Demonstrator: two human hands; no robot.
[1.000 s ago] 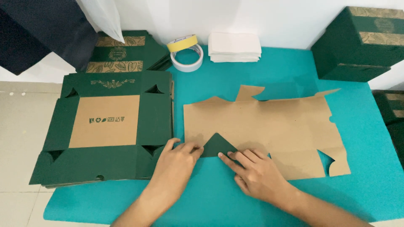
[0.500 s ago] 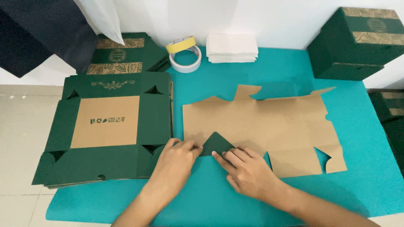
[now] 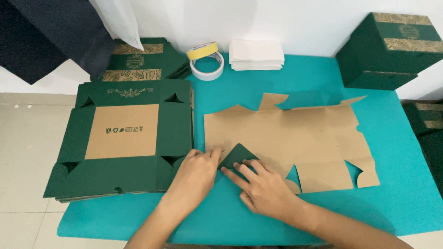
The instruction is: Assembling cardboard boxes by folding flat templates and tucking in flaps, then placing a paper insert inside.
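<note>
Your hands, left hand point(image 3: 196, 169) and right hand point(image 3: 261, 188), are pressing flat, fingers extended, on the folded green flap point(image 3: 236, 155) at twelve o'clock of them, unchanged from before.

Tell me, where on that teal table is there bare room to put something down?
Bare teal mat lies right of the flat brown cardboard sheet, and in front of it past the right hand. A strip runs between the sheet and the white stack. The left is crowded: green box blanks, tape rolls, left hand.
</note>
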